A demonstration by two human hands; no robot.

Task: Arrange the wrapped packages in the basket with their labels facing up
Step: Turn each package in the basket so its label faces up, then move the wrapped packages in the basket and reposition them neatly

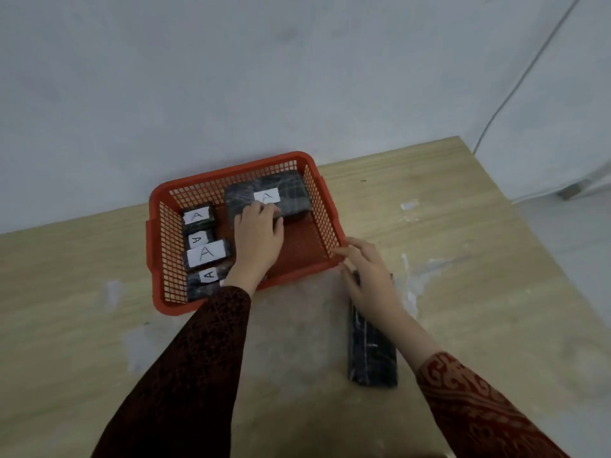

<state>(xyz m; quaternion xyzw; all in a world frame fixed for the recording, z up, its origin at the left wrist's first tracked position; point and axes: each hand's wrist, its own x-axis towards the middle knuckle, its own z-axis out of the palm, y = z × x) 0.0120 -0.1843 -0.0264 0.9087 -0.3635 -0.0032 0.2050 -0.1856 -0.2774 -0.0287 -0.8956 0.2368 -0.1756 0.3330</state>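
A red mesh basket (317,190) sits on the wooden table against the wall. Along its left side lie several small dark wrapped packages (205,254) with white "A" labels facing up. A large dark package (294,193) with its "A" label up rests at the basket's far right. My left hand (259,236) is inside the basket, its fingers pressed on that package's near edge. My right hand (365,276) lies over the top end of a long dark package (372,348) on the table, fingertips near the basket's right corner. No label shows on this package.
The wooden table (463,246) ends at a right edge with floor beyond. A grey wall stands right behind the basket. A cable (515,90) runs down the wall at the right. Pale smears and a small tape scrap (409,205) mark the tabletop.
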